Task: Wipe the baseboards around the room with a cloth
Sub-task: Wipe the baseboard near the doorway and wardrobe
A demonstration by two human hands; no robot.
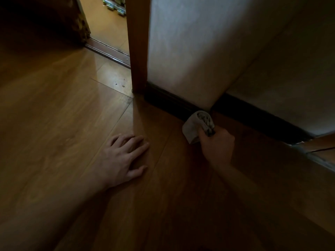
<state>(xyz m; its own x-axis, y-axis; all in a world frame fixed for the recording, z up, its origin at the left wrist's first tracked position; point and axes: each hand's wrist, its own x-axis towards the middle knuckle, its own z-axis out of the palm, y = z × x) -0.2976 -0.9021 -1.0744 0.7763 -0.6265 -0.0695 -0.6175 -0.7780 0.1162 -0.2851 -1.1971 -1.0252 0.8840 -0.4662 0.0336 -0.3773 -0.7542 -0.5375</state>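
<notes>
1. My right hand [216, 147] grips a bunched pale cloth [196, 126], fingers curled round its lower end. The fingertips themselves are hidden from me.
2. The cloth's upper end is pressed against the dark baseboard [170, 101], right at the outside corner where the white wall [190, 42] turns. Part of the wad has a small spotted pattern facing up.
3. My left hand [125, 156] lies flat on the wooden laminate floor [54, 105], palm down, fingers straight and slightly spread, thumb out to the side. It holds nothing.
4. The left hand sits well apart from the cloth, just in front of the foot of the wooden door frame [138, 51].
5. The baseboard runs from the door frame to the corner, then on along the shadowed wall to my right.
6. Beyond the frame a metal threshold track [108, 51] crosses the doorway, with a brighter floor behind it.
7. A few dark specks of debris [123, 85] lie on the floor near the frame's foot.
</notes>
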